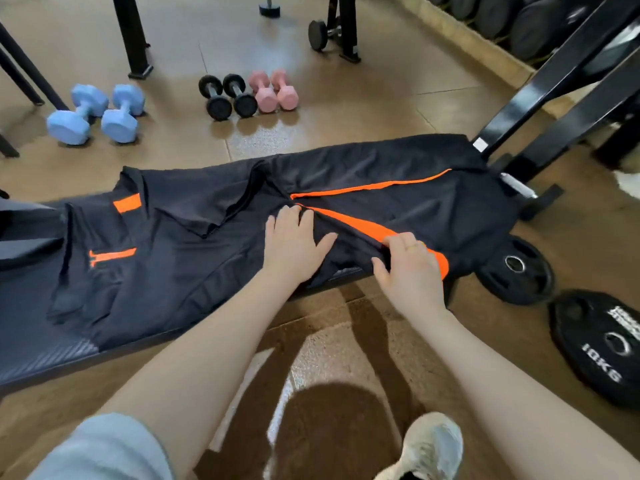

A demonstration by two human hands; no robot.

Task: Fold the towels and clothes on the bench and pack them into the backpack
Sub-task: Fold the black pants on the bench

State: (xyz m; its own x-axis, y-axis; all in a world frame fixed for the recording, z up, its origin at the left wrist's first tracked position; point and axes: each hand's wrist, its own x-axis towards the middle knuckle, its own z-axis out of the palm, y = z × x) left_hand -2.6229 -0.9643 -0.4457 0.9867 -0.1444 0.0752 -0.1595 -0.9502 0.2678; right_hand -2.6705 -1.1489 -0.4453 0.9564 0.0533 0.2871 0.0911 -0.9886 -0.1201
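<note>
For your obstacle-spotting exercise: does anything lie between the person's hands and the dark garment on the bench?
Nothing visible does. The left hand already rests flat on the dark garment, and the right hand pinches its orange-trimmed edge. No backpack is clearly visible.

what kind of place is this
Most likely a gym: blue dumbbells and pink dumbbells sit on the floor, a 10 kg weight plate lies nearby, and more plates are racked behind.

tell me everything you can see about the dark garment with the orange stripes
The dark garment is thin, navy-black sportswear fabric with bright orange stripes and patches. It lies spread and wrinkled along the bench, partly draped over its right end. The left hand presses flat on its middle; the right hand pinches an orange-edged fold near the front edge.
</note>
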